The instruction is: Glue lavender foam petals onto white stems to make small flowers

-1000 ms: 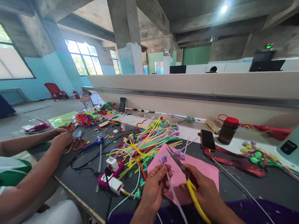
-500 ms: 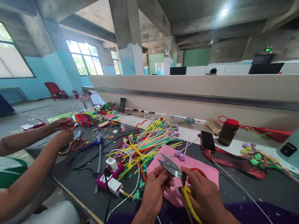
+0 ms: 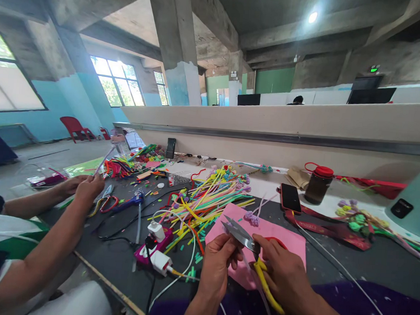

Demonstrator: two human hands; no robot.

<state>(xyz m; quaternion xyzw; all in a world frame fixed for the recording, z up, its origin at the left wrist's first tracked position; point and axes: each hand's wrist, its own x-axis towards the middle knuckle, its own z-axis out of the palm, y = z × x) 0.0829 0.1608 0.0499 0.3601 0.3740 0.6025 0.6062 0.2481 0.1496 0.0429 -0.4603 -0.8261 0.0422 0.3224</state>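
My right hand point(image 3: 281, 263) is closed on a pair of scissors point(image 3: 240, 234) with one yellow and one red handle; the blades are slightly apart and point up-left above my left fingers. In my left hand point(image 3: 219, 263), thumb and fingers pinch a pale purple pipe cleaner point(image 3: 258, 286), whose tail hangs down behind the scissors. The pinched end is mostly hidden by my fingers. Beneath both hands lies a sheet of pink paper point(image 3: 290, 242). On its far edge rest purple pipe-cleaner flowers point(image 3: 251, 218) with pale stems.
Colourful pipe cleaners point(image 3: 207, 200) spread left of the paper, near a purple power strip point(image 3: 153, 247) with cables. A phone point(image 3: 290, 198) and brown bottle point(image 3: 318, 185) stand right. At left, a co-worker's hands point(image 3: 82, 187) hold a pipe cleaner beside other scissors point(image 3: 104, 202).
My hands and the scissors keep nearly the same pose. The co-worker's hands have shifted, the purple pipe cleaner there now slanting up to the right. The whole view has moved slightly.
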